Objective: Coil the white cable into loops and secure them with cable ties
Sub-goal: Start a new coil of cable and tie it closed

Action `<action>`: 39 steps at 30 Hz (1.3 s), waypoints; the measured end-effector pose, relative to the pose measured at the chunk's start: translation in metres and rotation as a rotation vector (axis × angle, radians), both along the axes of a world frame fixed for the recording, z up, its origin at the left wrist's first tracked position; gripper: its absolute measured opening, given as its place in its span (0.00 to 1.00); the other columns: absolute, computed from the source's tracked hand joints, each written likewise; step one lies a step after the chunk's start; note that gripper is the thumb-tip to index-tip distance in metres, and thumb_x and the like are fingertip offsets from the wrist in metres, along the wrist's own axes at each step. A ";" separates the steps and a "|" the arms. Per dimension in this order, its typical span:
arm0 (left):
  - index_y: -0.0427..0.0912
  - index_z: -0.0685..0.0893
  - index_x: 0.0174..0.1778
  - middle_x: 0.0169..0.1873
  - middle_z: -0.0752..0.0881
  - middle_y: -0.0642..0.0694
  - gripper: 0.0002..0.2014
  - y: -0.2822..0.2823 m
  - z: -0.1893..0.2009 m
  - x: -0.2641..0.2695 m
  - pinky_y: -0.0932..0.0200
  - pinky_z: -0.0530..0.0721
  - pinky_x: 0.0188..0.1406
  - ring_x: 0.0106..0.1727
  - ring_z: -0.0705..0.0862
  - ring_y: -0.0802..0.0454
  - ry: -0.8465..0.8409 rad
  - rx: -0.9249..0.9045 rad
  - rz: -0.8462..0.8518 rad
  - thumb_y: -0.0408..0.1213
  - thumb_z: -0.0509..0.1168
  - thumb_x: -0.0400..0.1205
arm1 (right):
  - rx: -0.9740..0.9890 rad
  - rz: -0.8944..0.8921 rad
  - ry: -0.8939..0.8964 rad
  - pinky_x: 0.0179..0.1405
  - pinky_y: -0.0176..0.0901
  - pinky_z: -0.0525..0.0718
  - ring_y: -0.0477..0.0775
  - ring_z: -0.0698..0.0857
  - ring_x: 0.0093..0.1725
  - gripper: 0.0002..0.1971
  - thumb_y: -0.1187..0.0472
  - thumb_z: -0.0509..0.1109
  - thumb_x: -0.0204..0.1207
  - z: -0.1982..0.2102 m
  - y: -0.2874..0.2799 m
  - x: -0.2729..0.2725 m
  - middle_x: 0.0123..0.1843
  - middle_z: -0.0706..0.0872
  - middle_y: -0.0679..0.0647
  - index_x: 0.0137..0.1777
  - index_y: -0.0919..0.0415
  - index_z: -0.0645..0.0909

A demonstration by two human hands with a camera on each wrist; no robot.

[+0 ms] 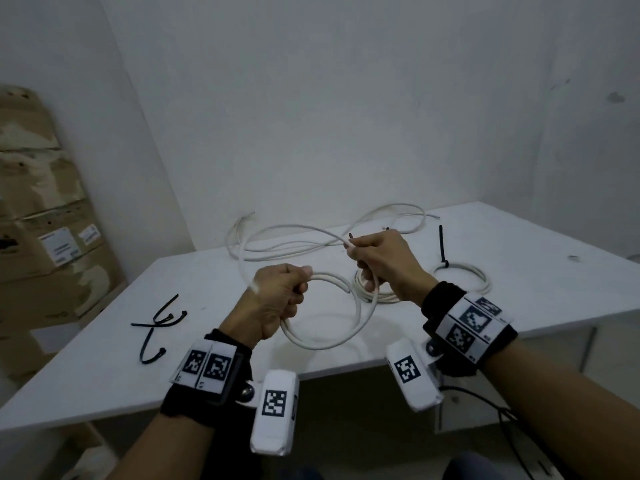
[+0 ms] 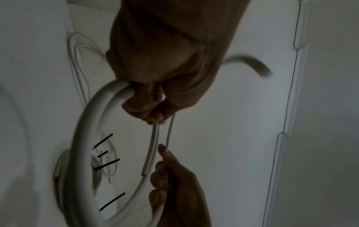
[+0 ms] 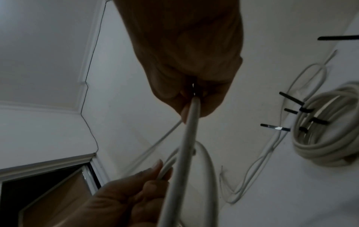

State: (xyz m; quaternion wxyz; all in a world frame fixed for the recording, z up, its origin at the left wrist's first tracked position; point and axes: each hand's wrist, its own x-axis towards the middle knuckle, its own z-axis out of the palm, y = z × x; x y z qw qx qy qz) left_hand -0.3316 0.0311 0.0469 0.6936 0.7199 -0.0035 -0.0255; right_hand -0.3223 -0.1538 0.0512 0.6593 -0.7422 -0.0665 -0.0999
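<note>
Low in the centre of the frame, a left hand (image 1: 277, 303) grips a loop of white cable (image 1: 346, 336) in a closed fist above a white table (image 1: 104, 368). Just right, the right hand (image 1: 384, 261) curls its fingers round the same cable. Loose black cable ties (image 1: 156, 323) lie at left. Farther back, right, lies a tied coil (image 1: 471, 275); beyond, slack cable (image 1: 298, 244) sprawls by the wall.

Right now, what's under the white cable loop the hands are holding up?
Bare white tabletop and the loop's faint shadow. The right hand partly covers a coiled white cable bundle lying behind.
</note>
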 end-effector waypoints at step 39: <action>0.41 0.80 0.40 0.22 0.73 0.50 0.06 -0.038 -0.010 0.040 0.72 0.58 0.10 0.18 0.63 0.61 0.119 -0.108 -0.186 0.34 0.63 0.83 | -0.265 0.254 -0.201 0.19 0.36 0.70 0.55 0.72 0.21 0.15 0.58 0.60 0.85 -0.030 -0.016 0.045 0.23 0.76 0.63 0.49 0.65 0.85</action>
